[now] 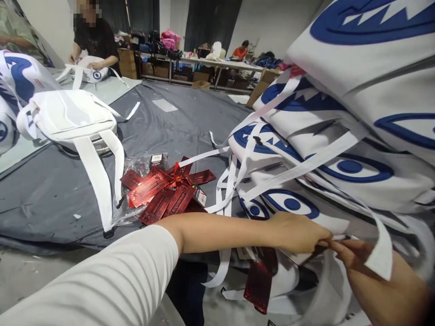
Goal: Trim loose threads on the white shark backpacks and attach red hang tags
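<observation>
My left hand (299, 232) reaches across to the right, and its fingers are pinched at the low edge of a stack of white backpacks (292, 179) printed with blue eyes and jagged teeth. Close against its fingertips, my right hand (380, 276) is pinched too. What lies between the fingers is too small and covered to make out. A loose white strap (381, 253) crosses over my right hand. Below my left forearm hangs a shiny red tag (260, 283); where it is attached is hidden.
A pile of red foil tags (166, 192) with clear plastic lies on the grey-covered table (190, 120). One white backpack (78, 115) rests to the left, straps hanging forward. At the back left, a person (97, 38) handles another bag. Straps dangle from the stack.
</observation>
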Demonstrator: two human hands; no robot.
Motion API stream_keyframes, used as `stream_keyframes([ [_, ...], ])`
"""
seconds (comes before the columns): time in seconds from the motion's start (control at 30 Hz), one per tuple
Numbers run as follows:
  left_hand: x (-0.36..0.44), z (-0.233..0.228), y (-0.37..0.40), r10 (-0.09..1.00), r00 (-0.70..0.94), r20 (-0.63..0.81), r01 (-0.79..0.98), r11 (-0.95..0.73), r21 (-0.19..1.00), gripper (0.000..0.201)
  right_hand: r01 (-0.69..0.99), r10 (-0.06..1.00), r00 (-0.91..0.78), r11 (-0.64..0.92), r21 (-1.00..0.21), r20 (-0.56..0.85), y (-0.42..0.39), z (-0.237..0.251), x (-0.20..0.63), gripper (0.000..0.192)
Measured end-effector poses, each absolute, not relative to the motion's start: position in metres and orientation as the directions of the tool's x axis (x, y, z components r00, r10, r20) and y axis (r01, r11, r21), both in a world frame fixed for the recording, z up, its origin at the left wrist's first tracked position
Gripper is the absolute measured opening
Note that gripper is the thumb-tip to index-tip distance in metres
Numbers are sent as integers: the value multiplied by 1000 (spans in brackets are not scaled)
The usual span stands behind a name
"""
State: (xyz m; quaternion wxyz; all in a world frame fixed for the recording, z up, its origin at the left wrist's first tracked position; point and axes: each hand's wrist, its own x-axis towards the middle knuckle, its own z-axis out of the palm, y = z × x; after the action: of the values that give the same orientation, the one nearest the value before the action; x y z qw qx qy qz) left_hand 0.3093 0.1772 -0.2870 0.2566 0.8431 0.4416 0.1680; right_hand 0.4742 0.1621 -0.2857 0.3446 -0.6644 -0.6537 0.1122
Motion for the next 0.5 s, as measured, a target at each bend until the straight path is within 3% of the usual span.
stream_keyframes([
  [0.1,310,-292,180,828,547,127,658,-519,545,27,778,949,95,117,-617,301,164,-289,474,23],
  [0.27,310,-296,180,808,586,66,647,-516,561,27,794,952,89,109,-598,292,158,-289,474,21],
  [0.37,309,-294,177,824,546,155,658,-536,530,27,799,954,96,97,-594,283,156,-290,474,21],
  [0.5,308,-292,173,808,585,74,669,-532,518,31,794,946,171,34,-607,276,155,-288,471,26],
])
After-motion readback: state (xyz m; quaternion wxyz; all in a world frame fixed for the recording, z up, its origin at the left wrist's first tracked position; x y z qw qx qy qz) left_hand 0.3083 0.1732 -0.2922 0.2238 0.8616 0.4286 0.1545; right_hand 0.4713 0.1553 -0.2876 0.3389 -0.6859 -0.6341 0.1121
